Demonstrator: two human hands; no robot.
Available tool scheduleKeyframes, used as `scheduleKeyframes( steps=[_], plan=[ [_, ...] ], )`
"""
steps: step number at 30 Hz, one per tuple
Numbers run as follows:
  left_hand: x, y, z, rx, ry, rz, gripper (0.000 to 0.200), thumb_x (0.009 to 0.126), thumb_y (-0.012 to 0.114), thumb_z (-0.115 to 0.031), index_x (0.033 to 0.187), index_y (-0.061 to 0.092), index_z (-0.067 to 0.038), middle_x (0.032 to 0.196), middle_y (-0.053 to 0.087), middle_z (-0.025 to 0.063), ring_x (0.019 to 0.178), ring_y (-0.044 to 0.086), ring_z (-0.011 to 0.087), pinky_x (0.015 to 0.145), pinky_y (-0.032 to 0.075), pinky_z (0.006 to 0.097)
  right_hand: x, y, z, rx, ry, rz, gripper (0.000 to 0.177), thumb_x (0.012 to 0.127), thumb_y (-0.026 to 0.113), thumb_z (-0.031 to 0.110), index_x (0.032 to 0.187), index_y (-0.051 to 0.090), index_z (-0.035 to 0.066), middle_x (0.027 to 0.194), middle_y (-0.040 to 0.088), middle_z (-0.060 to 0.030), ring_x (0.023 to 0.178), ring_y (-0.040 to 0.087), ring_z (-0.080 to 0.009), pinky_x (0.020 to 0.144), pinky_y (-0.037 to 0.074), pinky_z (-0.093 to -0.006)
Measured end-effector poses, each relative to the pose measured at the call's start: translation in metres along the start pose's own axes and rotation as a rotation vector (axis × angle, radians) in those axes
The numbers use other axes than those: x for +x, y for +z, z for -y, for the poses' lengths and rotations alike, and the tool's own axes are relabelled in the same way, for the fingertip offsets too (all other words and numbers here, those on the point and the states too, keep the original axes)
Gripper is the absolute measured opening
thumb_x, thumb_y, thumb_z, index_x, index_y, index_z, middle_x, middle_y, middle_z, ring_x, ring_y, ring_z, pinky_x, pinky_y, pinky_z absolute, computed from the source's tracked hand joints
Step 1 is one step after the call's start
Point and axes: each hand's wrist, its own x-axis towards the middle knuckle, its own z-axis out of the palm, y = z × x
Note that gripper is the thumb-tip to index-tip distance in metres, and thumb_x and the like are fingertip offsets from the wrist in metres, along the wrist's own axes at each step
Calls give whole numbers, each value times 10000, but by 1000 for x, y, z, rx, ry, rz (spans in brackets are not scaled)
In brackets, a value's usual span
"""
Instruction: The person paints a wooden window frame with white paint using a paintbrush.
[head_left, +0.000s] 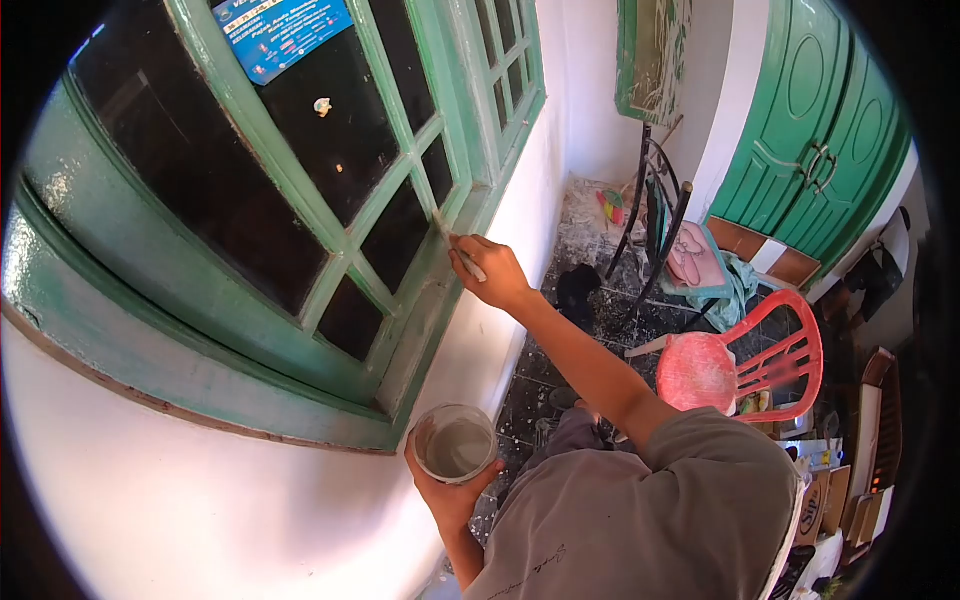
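My right hand [490, 268] is closed around a small paintbrush [470, 265]. The brush's tip meets the green wooden window frame [345, 245] near its lower right corner, by the sill. Fingers hide much of the brush. Below the sill, my left hand [450, 495] grips a round plastic tub [455, 408] from underneath and the side. Greyish paint [458, 447] lies inside the tub, and smears coat its inner wall. Dark glass panes fill the window, and a blue sticker [285, 35] is on one of them.
A red plastic chair [700, 370] stands to the right on a dark, paint-spotted tiled floor [530, 390]. Behind it are a black metal stand [650, 220], a pink cushion [688, 255] and green double doors [815, 130]. Cardboard boxes [820, 505] sit at lower right.
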Motion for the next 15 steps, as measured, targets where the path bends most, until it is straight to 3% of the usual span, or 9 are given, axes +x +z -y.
scheduleKeyframes(
  steps=[8,11,15],
  plan=[
    [1,-3,4,-15,5,-16,1133,505,1043,-208,1445,447,1,1362,588,160,1245,596,291,1065,477,421,52,-16,37,28,-156,-298,208,901,745,29,1097,690,-14,801,638,-138,629,649,-326,569,520,-397],
    [-1,-4,6,-32,-5,-25,1130,504,1042,-206,1444,449,-1,1352,594,157,1238,602,290,1060,482,417,60,-13,38,39,-169,-287,214,906,740,40,1112,695,0,802,636,-132,640,650,-316,571,526,-398],
    [-1,-5,-1,-17,-9,-37,1127,504,1041,-206,1443,452,-5,1345,598,152,1233,606,290,1053,487,416,27,3,12,-36,-88,-117,182,911,731,50,1089,698,28,818,653,-117,656,657,-314,584,537,-415]
  ],
)
